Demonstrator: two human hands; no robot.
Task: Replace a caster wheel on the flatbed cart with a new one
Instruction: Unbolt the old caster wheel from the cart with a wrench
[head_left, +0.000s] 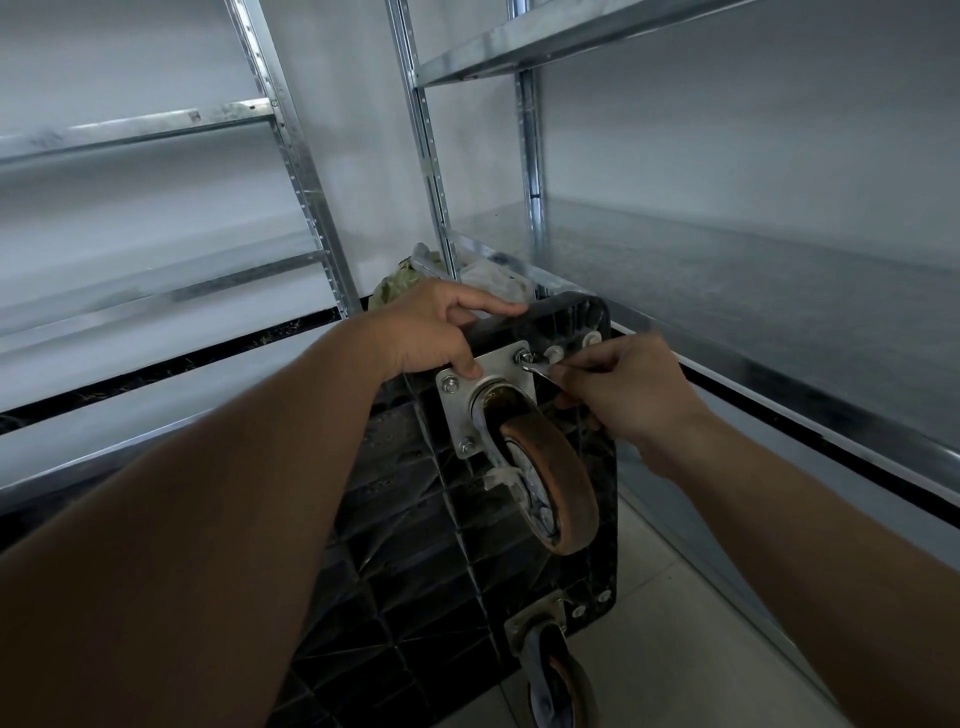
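Two bare forearms reach in from the bottom edge toward the flatbed cart (415, 545), which stands tipped on its side on the tiled floor (675, 649), ribbed black underside facing the camera. It sits in a narrow corner between galvanised shelving (727, 291) on the right and left, with little room beside its right edge. The caster wheel (550, 483), brown-tyred and worn, is bolted by a square steel plate (493, 374) near the cart's upper right corner; a second caster (558, 675) sits at the lower right corner. The left hand (441, 332) is curled over the cart's top edge, thumb pressing the plate. The right hand (623, 389) pinches a small wrench (537, 368) set on the plate's upper right bolt (522, 357). No writing is legible. A crumpled bag (400, 291) lies behind the cart.
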